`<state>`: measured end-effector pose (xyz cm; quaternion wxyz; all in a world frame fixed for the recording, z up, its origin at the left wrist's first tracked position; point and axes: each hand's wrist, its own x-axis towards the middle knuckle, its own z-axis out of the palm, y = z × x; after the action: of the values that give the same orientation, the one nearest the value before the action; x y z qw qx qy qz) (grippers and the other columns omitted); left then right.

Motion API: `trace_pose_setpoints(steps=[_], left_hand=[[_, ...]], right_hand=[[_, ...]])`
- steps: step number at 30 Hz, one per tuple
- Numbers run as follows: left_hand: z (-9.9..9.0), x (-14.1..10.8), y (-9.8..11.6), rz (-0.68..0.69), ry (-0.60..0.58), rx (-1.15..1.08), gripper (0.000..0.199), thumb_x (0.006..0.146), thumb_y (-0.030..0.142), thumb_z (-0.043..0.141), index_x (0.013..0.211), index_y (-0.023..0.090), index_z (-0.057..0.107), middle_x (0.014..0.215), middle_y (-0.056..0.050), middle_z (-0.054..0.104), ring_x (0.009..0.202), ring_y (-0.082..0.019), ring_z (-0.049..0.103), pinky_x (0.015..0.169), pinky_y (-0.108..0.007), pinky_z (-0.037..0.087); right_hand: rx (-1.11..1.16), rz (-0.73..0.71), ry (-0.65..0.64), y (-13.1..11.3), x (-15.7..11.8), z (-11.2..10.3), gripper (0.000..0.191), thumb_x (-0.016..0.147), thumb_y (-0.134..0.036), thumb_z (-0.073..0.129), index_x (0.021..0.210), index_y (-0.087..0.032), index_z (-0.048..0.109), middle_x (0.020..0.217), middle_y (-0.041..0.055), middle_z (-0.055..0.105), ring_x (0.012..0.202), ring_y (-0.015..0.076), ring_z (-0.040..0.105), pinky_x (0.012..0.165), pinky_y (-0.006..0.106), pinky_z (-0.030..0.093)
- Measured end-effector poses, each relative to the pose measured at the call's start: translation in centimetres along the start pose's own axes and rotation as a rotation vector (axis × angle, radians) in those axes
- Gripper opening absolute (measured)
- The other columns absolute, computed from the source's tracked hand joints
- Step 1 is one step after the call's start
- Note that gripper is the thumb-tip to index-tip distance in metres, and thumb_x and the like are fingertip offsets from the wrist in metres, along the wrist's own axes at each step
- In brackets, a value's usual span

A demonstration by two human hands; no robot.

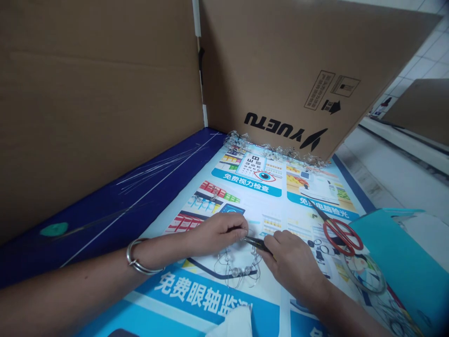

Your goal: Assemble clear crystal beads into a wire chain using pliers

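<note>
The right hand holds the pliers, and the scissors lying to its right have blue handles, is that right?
Not quite: the scissors are red-handled, not blue-handled, as the head view shows. The right hand does hold the pliers, with the scissors to its right.

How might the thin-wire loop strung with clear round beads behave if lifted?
The thin-wire loop with clear round beads is probably light, being mostly open wire. It may flex or bend out of shape, since its strands look slender. Its loose curls, sticking outward, could snag on things.
</note>
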<state>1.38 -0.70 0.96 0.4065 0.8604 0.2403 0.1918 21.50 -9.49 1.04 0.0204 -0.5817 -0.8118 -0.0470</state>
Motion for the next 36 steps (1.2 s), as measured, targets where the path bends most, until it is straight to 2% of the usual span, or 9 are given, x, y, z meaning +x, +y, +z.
trace_pose_setpoints(steps=[11, 22, 31, 36], left_hand=[[-0.21, 0.12, -0.01, 0.115, 0.05, 0.05, 0.02, 0.088, 0.024, 0.039, 0.077, 0.016, 0.054, 0.076, -0.001, 0.051, 0.076, -0.012, 0.048, 0.071, -0.023, 0.037], [-0.19, 0.24, -0.09, 0.086, 0.033, 0.007, 0.018, 0.087, 0.021, 0.043, 0.079, 0.015, 0.057, 0.076, -0.001, 0.053, 0.074, -0.011, 0.049, 0.069, -0.021, 0.038], [-0.04, 0.17, 0.03, 0.051, 0.057, 0.002, 0.018, 0.086, 0.023, 0.044, 0.079, 0.016, 0.059, 0.073, 0.0, 0.053, 0.072, -0.011, 0.049, 0.068, -0.022, 0.038], [-0.04, 0.16, 0.11, 0.021, 0.065, 0.013, 0.017, 0.085, 0.021, 0.045, 0.077, 0.016, 0.059, 0.071, 0.001, 0.051, 0.07, -0.01, 0.048, 0.066, -0.022, 0.037]], right_hand=[[-0.023, -0.013, 0.034, -0.03, -0.05, -0.2, 0.02, 0.086, -0.037, 0.043, 0.079, -0.021, 0.052, 0.074, 0.0028, 0.054, 0.069, 0.0151, 0.045, 0.06, 0.027, 0.023], [-0.019, -0.014, 0.015, -0.07, -0.16, -0.35, 0.018, 0.086, -0.036, 0.044, 0.079, -0.022, 0.052, 0.074, 0.0025, 0.054, 0.07, 0.0157, 0.045, 0.059, 0.027, 0.022], [-0.042, -0.035, 0.08, -0.13, -0.17, -0.07, 0.02, 0.086, -0.036, 0.045, 0.075, -0.02, 0.051, 0.07, 0.002, 0.053, 0.066, 0.0154, 0.045, 0.056, 0.027, 0.02], [-0.053, -0.016, 0.065, -0.33, -0.22, -0.3, 0.018, 0.085, -0.035, 0.045, 0.075, -0.021, 0.051, 0.07, 0.0014, 0.054, 0.065, 0.0157, 0.047, 0.055, 0.027, 0.02]])
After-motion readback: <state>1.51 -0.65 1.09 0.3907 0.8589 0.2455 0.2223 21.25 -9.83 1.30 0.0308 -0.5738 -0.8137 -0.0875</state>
